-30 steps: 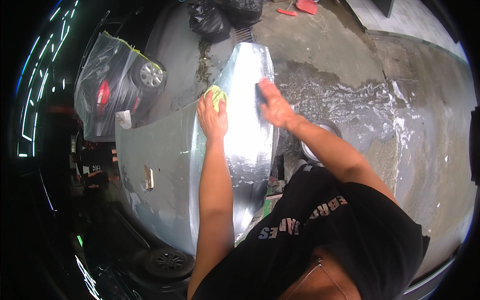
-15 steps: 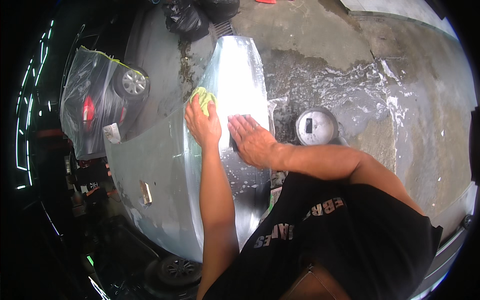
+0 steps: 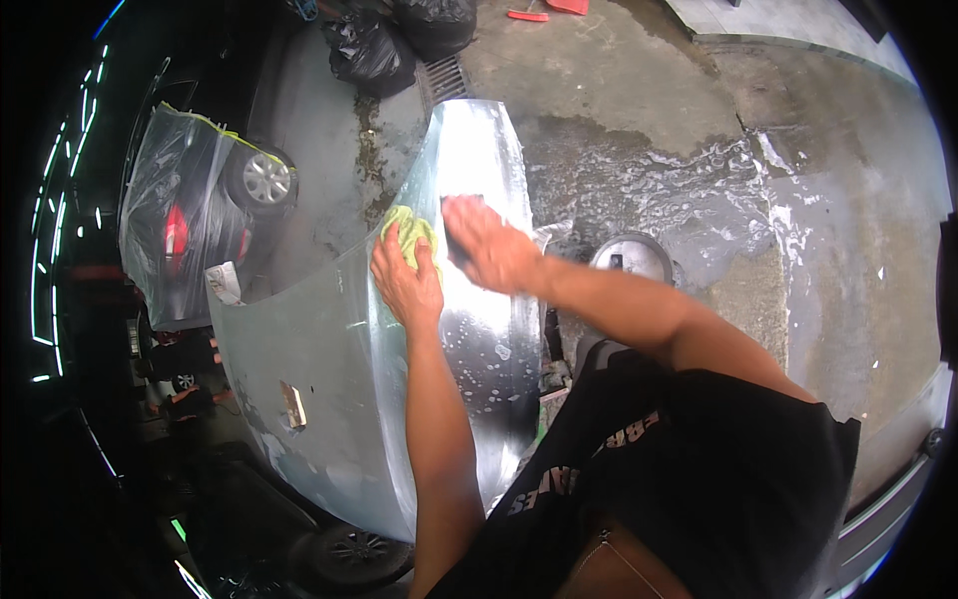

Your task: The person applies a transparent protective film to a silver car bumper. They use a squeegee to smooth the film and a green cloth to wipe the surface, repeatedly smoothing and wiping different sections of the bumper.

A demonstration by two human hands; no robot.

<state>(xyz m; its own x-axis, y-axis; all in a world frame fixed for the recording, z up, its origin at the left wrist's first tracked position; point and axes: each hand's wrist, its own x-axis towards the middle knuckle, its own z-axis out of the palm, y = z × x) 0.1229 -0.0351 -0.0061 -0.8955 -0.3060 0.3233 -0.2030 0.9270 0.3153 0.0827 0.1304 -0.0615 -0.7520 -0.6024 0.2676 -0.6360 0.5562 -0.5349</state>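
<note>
A large curved grey car body panel point(image 3: 324, 339) lies before me, its right side wet and shiny with droplets and suds. My left hand point(image 3: 407, 288) rests on the panel with its fingers bent over a yellow-green cloth point(image 3: 407, 226). To the right of it, my right hand point(image 3: 491, 250) presses a dark flat pad point(image 3: 452, 243) against the bright strip of the panel. Motion smears the right fingers, and most of the pad is hidden under them; its exact kind does not show.
Right of the panel, a round bucket point(image 3: 651, 252) stands on wet, sudsy concrete point(image 3: 689, 185), partly behind my right forearm. Black rubbish bags point(image 3: 371, 55) lie beyond, near a drain grate point(image 3: 442, 80). A plastic-covered car point(image 3: 190, 215) is at left. Another person's arms point(image 3: 195, 399) show at lower left.
My right hand has slid forward along the panel with the pad. My left hand stays on the cloth. The view has shifted slightly, and my right forearm now covers part of the bucket.
</note>
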